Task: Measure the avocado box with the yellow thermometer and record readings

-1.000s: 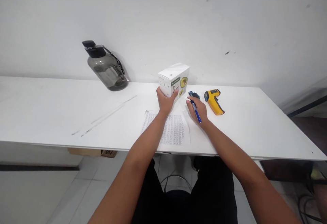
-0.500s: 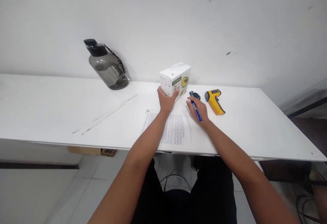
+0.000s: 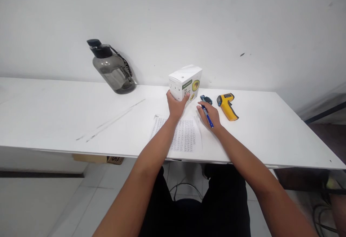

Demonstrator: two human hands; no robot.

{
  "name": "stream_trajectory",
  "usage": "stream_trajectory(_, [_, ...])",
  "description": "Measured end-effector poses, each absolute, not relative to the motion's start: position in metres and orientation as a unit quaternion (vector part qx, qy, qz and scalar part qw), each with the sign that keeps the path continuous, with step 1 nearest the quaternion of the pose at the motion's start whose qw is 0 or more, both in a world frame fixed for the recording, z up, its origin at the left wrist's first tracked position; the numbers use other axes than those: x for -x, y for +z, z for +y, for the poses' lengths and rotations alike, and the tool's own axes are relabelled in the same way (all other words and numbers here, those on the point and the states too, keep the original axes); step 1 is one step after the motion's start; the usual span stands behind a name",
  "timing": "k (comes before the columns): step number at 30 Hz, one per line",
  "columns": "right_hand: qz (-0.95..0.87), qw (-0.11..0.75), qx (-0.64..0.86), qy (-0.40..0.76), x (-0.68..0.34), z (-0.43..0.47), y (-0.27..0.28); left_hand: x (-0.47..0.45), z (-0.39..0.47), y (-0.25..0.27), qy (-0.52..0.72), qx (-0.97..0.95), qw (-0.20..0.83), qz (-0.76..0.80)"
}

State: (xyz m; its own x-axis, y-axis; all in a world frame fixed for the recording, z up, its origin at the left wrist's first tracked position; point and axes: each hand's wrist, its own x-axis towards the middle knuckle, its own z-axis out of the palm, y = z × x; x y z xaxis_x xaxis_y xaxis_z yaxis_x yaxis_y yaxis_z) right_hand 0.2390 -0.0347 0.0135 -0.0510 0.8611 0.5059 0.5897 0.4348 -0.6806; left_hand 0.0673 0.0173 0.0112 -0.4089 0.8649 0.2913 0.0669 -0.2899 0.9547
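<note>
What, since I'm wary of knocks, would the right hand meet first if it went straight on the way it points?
The right hand would probably meet the white box first, on its avocado-printed side, near the left hand holding it; depth is hard to judge here.

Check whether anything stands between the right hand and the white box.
Nothing visible stands in the gap between the right hand and the white box; the small dark object lies beyond the hand, right of the box.

Inside a plain office or workroom, hard to tell which.
Shown by a long white desk (image 3: 259,132) along a scuffed wall (image 3: 167,21), pen (image 3: 207,116) and sheet (image 3: 186,139), tiled floor (image 3: 90,193), loose cables (image 3: 314,213).
</note>
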Motion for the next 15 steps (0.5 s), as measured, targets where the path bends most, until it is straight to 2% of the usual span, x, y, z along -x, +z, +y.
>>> stream_trajectory(15, [-0.721,0.460,0.505,0.121,-0.2400,-0.0316,0.0074,-0.0674,0.0195,0.0084,0.671,-0.446,0.307,0.507])
